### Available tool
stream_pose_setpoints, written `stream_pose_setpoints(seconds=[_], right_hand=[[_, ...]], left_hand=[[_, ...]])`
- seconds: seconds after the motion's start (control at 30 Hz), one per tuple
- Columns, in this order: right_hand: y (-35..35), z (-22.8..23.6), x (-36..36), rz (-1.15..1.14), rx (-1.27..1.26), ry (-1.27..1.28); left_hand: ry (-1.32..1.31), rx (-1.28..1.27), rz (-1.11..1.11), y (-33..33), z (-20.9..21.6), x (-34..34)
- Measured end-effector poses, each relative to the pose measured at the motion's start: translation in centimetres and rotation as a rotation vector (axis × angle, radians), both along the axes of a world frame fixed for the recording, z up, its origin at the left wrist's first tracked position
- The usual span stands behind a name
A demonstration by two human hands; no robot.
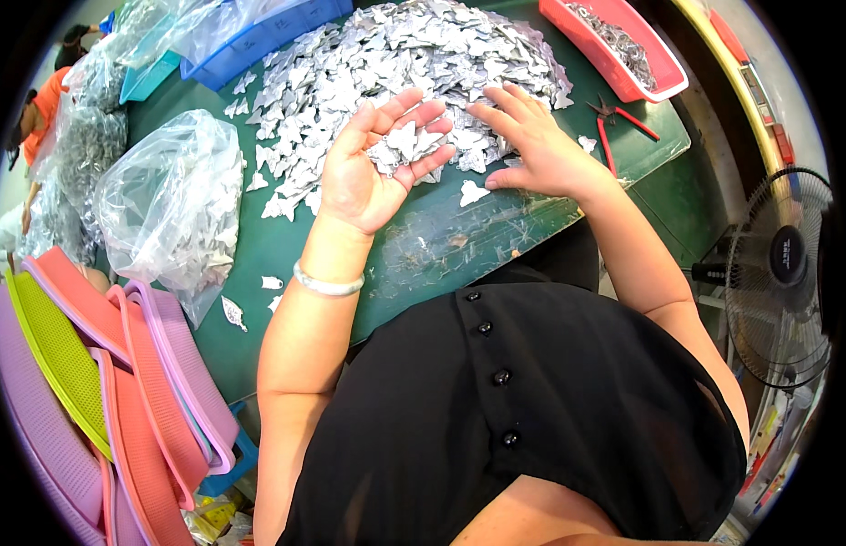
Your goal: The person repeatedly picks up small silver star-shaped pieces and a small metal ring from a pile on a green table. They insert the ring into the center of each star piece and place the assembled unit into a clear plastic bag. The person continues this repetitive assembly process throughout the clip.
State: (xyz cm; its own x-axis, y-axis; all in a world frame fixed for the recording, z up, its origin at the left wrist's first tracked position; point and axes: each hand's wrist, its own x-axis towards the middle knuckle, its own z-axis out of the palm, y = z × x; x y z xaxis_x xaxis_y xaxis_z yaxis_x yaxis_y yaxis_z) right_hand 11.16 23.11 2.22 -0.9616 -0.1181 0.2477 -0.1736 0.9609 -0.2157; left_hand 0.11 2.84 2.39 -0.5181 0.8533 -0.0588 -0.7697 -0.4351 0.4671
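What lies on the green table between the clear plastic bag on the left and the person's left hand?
In the head view, scattered silver pieces from the edge of the big pile lie on the green table between the plastic bag and the left hand.

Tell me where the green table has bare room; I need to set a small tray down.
Bare table lies between the plastic bag and the left hand. The silver pieces crowd the far side.

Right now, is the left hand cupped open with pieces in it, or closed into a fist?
Open. The left hand lies palm up, fingers loosely curled, with a few silver pieces resting in it at the edge of the big pile.
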Motion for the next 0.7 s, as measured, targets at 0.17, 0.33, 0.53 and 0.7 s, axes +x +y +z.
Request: stream_pose_setpoints(seconds=[0.17,0.33,0.53,0.7], right_hand=[[-0.6,-0.2,-0.6,-0.039,0.152,0.041],[-0.3,0.5,-1.2,0.041,0.281,0.017],[-1.0,0.0,-2.0,0.161,0.383,0.114],[-0.9,-0.6,-2.3,0.196,0.428,0.134]], left_hand=[[0.113,-0.037,0.003,-1.0,0.8,-0.7],[0.519,-0.29,0.342,-6.4,6.5,-4.8],[1.367,-1.212,0.755,-14.4,12.4,-9.1],[1.708,-1.854,0.197,-16.8,10.4,-9.9]])
